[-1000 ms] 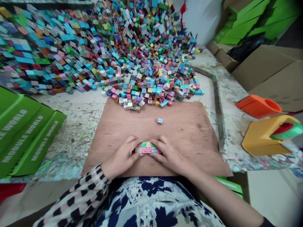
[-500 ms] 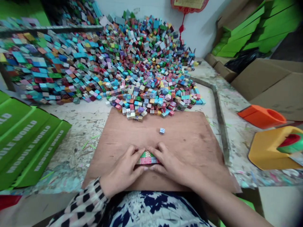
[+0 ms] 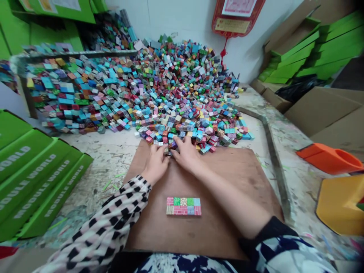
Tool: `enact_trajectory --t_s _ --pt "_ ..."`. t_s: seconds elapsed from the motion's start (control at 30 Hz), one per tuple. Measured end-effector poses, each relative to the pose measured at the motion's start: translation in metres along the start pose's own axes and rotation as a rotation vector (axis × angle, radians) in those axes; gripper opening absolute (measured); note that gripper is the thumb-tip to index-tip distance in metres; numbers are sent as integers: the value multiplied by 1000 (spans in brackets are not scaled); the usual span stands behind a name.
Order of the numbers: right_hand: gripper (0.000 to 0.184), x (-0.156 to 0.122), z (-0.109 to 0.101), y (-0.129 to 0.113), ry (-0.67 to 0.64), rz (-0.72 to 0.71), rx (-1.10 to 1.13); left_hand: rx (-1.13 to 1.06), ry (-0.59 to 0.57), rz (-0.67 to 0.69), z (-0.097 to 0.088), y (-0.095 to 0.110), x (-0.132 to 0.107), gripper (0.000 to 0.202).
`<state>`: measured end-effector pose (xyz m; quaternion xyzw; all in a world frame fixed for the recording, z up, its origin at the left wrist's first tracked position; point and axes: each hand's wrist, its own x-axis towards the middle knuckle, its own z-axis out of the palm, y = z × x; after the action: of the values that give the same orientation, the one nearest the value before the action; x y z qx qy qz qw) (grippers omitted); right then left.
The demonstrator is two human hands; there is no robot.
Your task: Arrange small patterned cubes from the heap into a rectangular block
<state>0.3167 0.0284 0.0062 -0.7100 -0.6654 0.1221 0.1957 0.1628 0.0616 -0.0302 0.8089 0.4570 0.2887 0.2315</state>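
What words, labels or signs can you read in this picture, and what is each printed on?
"MODULE WORLD", white capitals, on the flat green cardboard boxes stacked at the left; farther boxes show only "WORLD".
Red wall hanging with a gold plaque: lettering too blurred to read.
Paper sheets on the green board, top left: too blurred.

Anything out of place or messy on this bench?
Mostly the loose cube heap: it spills off the stained table onto the far edge of the brown board, where the left hand and right hand rest. Green slivers litter the table left of the board. The small cube block lies flat and square.
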Motion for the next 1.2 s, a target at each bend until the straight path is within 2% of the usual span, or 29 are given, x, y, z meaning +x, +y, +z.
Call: enact_trajectory --t_s 0.1,0.23,0.3,0.43,0.5,0.6,0.67,0.7,0.77,0.83,0.93,1.03,1.2 --pt "34 3 14 -2 61 -7 38 0 2 -10 6 -2 5 35" --pt "26 1 26 12 131 -58 189 3 -23 8 -1 -3 3 23" --pt "23 -1 23 21 183 -52 290 -8 -41 14 -7 -4 0 20" --pt "23 -14 7 35 261 58 476 -44 -24 13 -20 -7 -11 22" --pt "23 -26 -1 37 181 76 583 -35 -84 26 -26 -8 -20 26" --pt "18 -45 -6 32 -165 81 819 91 -198 87 -34 -6 -34 34" --pt "16 -53 -4 26 -405 127 945 224 -163 115 -38 -1 -43 36" --pt "15 -55 -3 22 -477 157 966 262 -129 124 -39 2 -47 36" --pt "14 -54 1 18 -520 189 927 235 -110 146 -39 9 -54 36" --pt "15 -51 5 18 -496 199 871 119 -140 173 -34 15 -58 37" --pt "37 -48 8 23 -440 196 864 10 -172 193 -24 19 -59 42" --pt "57 -52 9 29 -359 109 779 -20 -212 188 -14 21 -54 47" --pt "46 -60 8 26 -264 -66 530 -69 -224 83 -3 23 -36 35"
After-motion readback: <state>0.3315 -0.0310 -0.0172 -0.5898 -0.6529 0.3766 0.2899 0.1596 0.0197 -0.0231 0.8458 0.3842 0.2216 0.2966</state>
